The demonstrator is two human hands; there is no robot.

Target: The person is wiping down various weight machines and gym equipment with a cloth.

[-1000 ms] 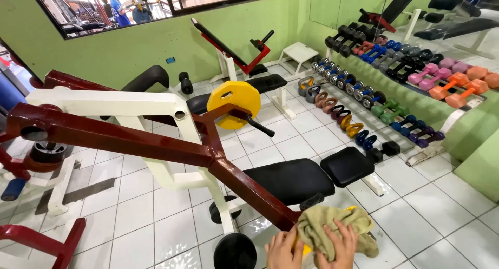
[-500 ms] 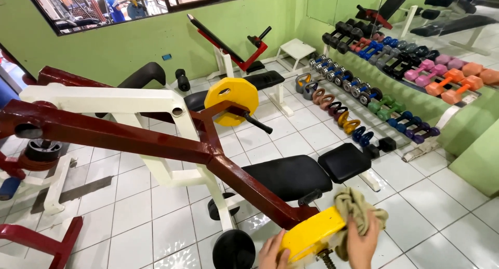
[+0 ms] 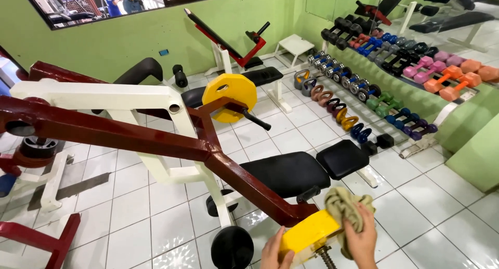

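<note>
My left hand [image 3: 274, 252] grips the lower edge of a yellow weight plate [image 3: 307, 234] mounted on the near end of a dark red lever arm [image 3: 156, 139]. My right hand [image 3: 360, 239] is closed on a crumpled olive-green cloth [image 3: 344, 204] and presses it against the plate's right side. A threaded bar end [image 3: 327, 258] sticks out below the plate. A second yellow plate [image 3: 230, 96] sits on the far end of the machine.
A black padded bench [image 3: 306, 169] stands just beyond the plate. A white machine frame [image 3: 119, 100] crosses the left. Racks of coloured dumbbells [image 3: 410, 74] and kettlebells [image 3: 332, 102] line the right wall. White tiled floor [image 3: 416, 206] lies to the right.
The cloth covered the plate a second ago; my right hand has gathered it and moved it to the plate's right edge, leaving the yellow face exposed. My left hand stays on the plate.
</note>
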